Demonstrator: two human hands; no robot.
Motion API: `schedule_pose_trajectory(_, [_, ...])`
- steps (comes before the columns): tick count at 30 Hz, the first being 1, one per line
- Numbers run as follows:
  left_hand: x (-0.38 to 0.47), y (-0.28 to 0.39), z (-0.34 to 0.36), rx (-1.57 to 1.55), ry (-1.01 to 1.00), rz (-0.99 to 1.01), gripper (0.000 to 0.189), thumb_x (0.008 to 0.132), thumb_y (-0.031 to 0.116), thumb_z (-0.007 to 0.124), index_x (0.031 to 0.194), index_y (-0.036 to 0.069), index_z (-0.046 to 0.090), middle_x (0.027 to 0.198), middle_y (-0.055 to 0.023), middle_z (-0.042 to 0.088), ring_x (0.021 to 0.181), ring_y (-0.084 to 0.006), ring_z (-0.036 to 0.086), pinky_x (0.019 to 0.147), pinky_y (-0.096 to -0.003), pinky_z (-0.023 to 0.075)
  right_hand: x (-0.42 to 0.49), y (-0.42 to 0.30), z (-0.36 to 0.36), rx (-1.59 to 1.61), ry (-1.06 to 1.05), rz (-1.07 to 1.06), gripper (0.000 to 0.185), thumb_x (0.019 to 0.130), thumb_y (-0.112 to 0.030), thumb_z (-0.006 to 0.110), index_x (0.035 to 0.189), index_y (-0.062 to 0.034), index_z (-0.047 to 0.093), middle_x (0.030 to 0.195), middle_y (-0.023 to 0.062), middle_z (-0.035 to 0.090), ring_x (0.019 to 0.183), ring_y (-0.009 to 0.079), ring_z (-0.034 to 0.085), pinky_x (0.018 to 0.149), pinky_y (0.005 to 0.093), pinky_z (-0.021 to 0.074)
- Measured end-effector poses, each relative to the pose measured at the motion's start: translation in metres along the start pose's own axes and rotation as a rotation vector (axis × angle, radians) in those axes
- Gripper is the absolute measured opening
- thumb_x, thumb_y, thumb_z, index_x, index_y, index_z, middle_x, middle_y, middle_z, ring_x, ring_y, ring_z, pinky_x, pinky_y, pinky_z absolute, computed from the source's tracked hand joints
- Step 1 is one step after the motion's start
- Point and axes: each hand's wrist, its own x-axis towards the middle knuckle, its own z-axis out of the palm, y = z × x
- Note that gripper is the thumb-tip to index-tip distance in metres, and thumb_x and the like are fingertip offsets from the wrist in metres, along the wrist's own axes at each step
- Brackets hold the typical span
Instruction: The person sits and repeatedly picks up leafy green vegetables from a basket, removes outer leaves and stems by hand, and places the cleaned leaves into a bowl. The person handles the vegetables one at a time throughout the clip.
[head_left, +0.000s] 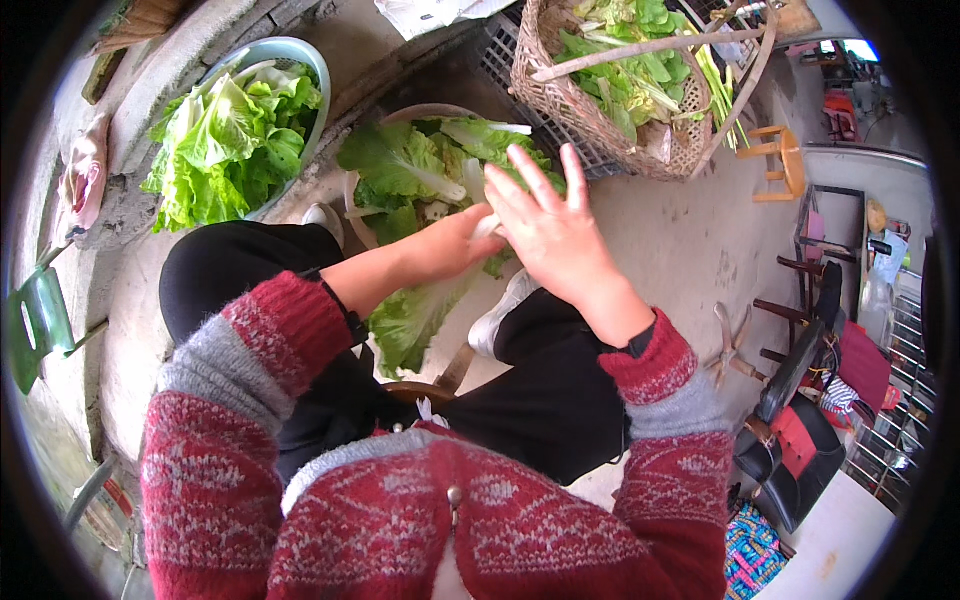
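Note:
My left hand (450, 241) grips the pale stem end of a leafy green leaf (420, 319), whose blade hangs down between my knees. Against that stem end lies my right hand (551, 232), its fingers spread and pointing away from me; whether its thumb also pinches the stem is hidden. Just beyond both hands, a round basin (352, 196) on the floor holds large green leaves with white ribs. To the left, a light blue plastic basket (325, 90) is heaped with bright green leaves (232, 142).
A woven basket with a wooden handle (585, 112) holds more greens at the upper right, beside a black plastic crate (517, 82). A small wooden stool (787, 165) and a black chair (795, 442) stand to the right. A concrete ledge (142, 97) runs along the left.

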Motion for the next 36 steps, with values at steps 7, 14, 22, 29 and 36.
schedule_pose_trajectory(7, [0.003,0.032,-0.026,-0.489,-0.024,0.004,0.045,0.100,0.044,0.057,0.126,0.008,0.054,0.097,-0.0031,0.063,0.086,-0.0107,0.059,0.077,-0.0301,0.0513,-0.005,0.019,-0.023,0.975,0.361,0.659,0.021,0.091,-0.018,0.072,0.100,-0.0045,0.059,0.090,0.0023,0.061,0.079,0.0121,0.057,0.073,0.0254,0.0477])
schedule_pose_trajectory(14, [-0.006,0.040,-0.027,-0.517,-0.337,0.114,0.054,0.098,0.050,0.057,0.130,0.007,0.052,0.096,-0.0032,0.062,0.088,-0.0116,0.060,0.080,-0.0282,0.0506,0.006,0.023,0.010,1.291,0.174,0.454,0.028,0.083,-0.023,0.082,0.096,-0.0058,0.064,0.081,-0.0035,0.058,0.075,0.0057,0.050,0.067,0.0234,0.0430])
schedule_pose_trajectory(22, [-0.006,0.040,-0.021,-0.402,-0.248,0.293,0.046,0.099,0.050,0.055,0.119,0.008,0.055,0.092,0.0000,0.062,0.084,-0.0095,0.056,0.079,-0.0274,0.0477,0.014,0.018,0.003,1.328,0.248,0.504,0.023,0.082,-0.016,0.079,0.080,-0.0043,0.059,0.071,-0.0019,0.055,0.067,0.0073,0.050,0.064,0.0255,0.0430])
schedule_pose_trajectory(29, [-0.010,0.049,-0.021,-0.368,-0.244,0.195,0.048,0.101,0.041,0.056,0.130,0.002,0.053,0.107,-0.0017,0.062,0.097,-0.0115,0.055,0.091,-0.0311,0.0467,0.014,0.022,0.008,1.390,0.250,0.508,0.021,0.084,-0.013,0.076,0.079,-0.0037,0.058,0.075,-0.0021,0.054,0.071,0.0072,0.050,0.067,0.0251,0.0433])
schedule_pose_trajectory(36, [-0.012,0.048,-0.015,-0.281,-0.139,0.287,0.046,0.100,0.050,0.055,0.111,0.006,0.059,0.086,0.0001,0.063,0.082,-0.0100,0.055,0.078,-0.0277,0.0461,0.010,0.020,0.024,1.733,0.245,0.572,0.018,0.083,-0.014,0.078,0.081,-0.0059,0.061,0.076,-0.0041,0.060,0.071,0.0056,0.054,0.066,0.0245,0.0451])
